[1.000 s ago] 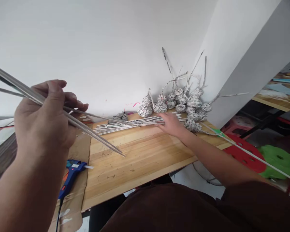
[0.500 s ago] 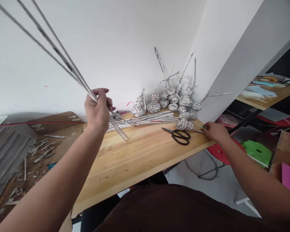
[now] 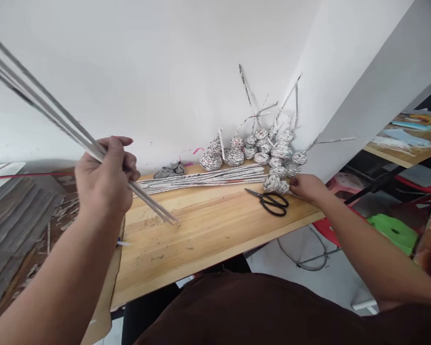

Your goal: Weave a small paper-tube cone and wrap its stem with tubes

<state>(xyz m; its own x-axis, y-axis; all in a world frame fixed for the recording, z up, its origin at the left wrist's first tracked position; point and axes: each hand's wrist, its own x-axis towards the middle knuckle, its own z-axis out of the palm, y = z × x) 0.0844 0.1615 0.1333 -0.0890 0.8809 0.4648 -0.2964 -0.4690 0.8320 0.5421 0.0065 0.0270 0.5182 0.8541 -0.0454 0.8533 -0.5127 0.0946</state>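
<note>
My left hand (image 3: 106, 175) is closed around several rolled newspaper sticks (image 3: 43, 96), which slant from the upper left down over the table. At the table's right end, my right hand (image 3: 307, 188) is closed at the narrow end of a woven paper gourd (image 3: 274, 184) lying on its side; its fingertips are partly hidden. Black-handled scissors (image 3: 271, 201) lie just in front of this gourd, blades to the left. Behind it stand several more woven paper gourds (image 3: 234, 154), some with loose stick ends poking up. A row of paper sticks (image 3: 208, 178) lies along the wall.
The wooden table (image 3: 187, 249) stands against a white wall, with a grey crumpled cloth (image 3: 169, 170) at its back. Left are stacked grey sheets (image 3: 17, 220) and paper scraps. To the right are a green stool (image 3: 393, 232) and another table (image 3: 398, 148) with papers.
My left hand has moved left and slightly down with the sticks. My right hand has come closer to the lying gourd, and the thin strip seen at its fingers no longer shows.
</note>
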